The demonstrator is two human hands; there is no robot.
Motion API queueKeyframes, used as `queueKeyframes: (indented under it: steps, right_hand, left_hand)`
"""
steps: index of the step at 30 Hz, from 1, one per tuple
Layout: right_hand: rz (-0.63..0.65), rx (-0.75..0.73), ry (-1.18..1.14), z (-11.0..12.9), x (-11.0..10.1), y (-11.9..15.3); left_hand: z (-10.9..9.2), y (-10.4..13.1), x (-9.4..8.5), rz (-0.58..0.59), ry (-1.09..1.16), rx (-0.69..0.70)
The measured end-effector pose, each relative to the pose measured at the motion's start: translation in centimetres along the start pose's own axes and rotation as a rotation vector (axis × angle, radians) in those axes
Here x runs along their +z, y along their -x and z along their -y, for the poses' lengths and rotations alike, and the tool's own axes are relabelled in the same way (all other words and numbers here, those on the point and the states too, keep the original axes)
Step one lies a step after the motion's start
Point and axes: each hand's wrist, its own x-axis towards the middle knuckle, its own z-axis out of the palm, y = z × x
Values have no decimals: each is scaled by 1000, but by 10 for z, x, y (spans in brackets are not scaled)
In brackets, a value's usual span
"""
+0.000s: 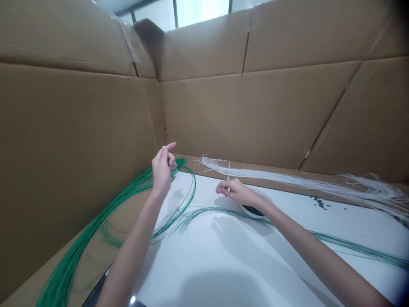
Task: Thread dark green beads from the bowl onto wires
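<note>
My left hand [164, 167] is raised over the left edge of the white board [198, 251], thumb and fingers pinched together with the index finger pointing right. Thin green strands [193, 183] curve down close beside it; what the pinch holds is too small to make out. My right hand [230, 189] hovers above the board, its fingers bent and pressed together, their contents too small to see. Just behind its wrist is a white bowl [244, 209] with dark contents, partly covered by the forearm. A thin green bundle [207, 209] runs across the board under the right arm.
A thick green bundle [79, 238] lies along the left side. White strands [275, 175] stretch behind the board to the right. Small black pieces [319, 203] are scattered at the board's right rear. Tall cardboard walls [223, 111] stand at the left and back.
</note>
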Motion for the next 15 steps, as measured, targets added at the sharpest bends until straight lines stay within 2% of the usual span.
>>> queueKeyframes:
  steps: [2, 3, 7, 8, 11, 15]
  right_hand:
    - [39, 75, -93, 6, 11, -32]
    - [87, 169, -167, 6, 17, -49]
    - [81, 375, -126, -5, 46, -115]
    - [65, 434, -86, -10, 54, -129]
    - [21, 567, 34, -22, 75, -160]
    - [-37, 659, 126, -33, 94, -182]
  left_hand:
    - [12, -5, -23, 38, -108, -66]
    - [21, -7, -32, 66, -187, -98]
    - [66, -7, -58, 193, -533, -273]
    - [77, -6, -62, 232, -635, -340]
    - [105, 2, -69, 288, -730, -442]
    - [125, 12, -69, 348, -843, -500]
